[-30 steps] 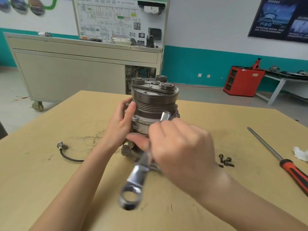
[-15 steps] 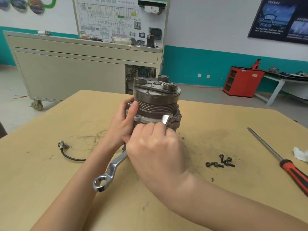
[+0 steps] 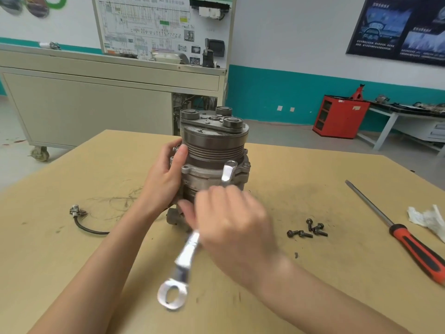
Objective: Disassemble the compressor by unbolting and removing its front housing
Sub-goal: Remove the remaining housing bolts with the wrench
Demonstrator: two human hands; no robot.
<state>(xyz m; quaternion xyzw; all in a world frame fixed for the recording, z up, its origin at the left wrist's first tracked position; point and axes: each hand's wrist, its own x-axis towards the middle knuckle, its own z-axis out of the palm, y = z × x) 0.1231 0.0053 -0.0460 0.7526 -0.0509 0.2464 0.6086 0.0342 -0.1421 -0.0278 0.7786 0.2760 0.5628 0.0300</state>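
The compressor (image 3: 212, 160) stands on end at the centre of the frame, on the table (image 3: 96, 249). It looks like heavy, rigid cast metal, probably greasy and liable to tip when levered. It is best gripped on the body below the grooved pulley, which may spin. The left hand (image 3: 166, 174) curls round its left side, thumb against the flange. The right hand (image 3: 231, 225), blurred, is closed round the shank of the wrench (image 3: 187, 256), whose upper ring sits at a flange bolt. Loose bolts (image 3: 308, 231) lie to the right.
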